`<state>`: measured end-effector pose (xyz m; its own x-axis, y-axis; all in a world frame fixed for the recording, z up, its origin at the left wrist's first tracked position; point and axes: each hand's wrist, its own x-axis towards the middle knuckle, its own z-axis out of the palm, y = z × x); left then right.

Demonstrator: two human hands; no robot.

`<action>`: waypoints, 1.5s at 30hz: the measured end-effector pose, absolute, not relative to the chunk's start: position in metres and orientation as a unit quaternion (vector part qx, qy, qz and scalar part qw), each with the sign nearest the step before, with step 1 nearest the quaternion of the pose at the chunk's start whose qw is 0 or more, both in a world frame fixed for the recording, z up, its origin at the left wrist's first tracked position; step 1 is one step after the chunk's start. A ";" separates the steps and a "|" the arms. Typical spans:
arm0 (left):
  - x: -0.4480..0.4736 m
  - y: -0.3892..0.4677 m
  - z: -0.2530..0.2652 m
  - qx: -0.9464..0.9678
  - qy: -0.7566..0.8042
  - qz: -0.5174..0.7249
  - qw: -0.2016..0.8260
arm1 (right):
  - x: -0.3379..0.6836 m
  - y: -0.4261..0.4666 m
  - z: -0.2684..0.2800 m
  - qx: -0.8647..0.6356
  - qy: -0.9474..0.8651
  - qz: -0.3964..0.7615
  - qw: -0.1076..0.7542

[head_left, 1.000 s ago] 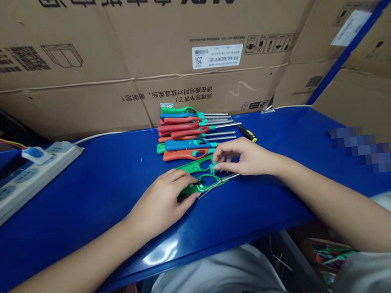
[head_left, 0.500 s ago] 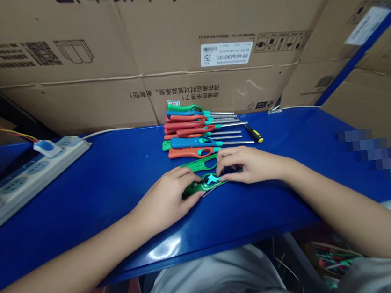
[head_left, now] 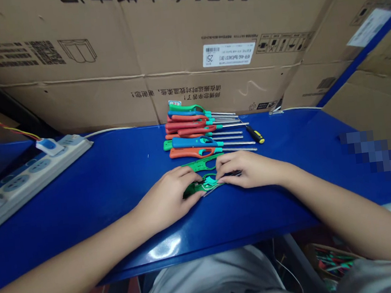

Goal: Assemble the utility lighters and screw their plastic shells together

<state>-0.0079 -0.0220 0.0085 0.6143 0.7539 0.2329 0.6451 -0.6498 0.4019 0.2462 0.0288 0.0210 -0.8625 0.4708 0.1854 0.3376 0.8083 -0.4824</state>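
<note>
A green lighter half-shell (head_left: pixel 200 187) lies opened on the blue table, with thin wire and small parts inside it. My left hand (head_left: pixel 172 191) is closed around its left end, thumb below and fingers above. With thumb and fingertips, my right hand (head_left: pixel 245 169) pinches a turquoise trigger piece (head_left: pixel 211 181) at the shell's middle. Just behind lies a second green half-shell (head_left: pixel 197 165), partly covered by my hands. Several assembled long-necked lighters (head_left: pixel 191 141) in red, blue, orange and green are stacked beyond it, metal tubes toward the right.
A black and yellow screwdriver (head_left: pixel 255 134) lies right of the lighters. On the left stands a white power strip (head_left: pixel 39 171) with a plug and wires. Cardboard (head_left: pixel 171 55) walls the table's back. Below the right edge is a box of coloured parts (head_left: pixel 332 260).
The turquoise trigger piece has come down slightly and now sits lower against the green half-shell, my right hand's fingers moving with it. My left hand keeps its hold.
</note>
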 end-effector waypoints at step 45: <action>0.003 -0.027 0.000 0.858 0.397 0.263 0.193 | 0.239 0.022 0.018 -0.261 -0.936 0.196 0.133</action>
<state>0.0033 -0.0266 0.0004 0.5464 0.7825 0.2985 0.5798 -0.6106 0.5395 0.2393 0.0224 0.0180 -0.8281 0.5413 0.1456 0.4375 0.7865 -0.4359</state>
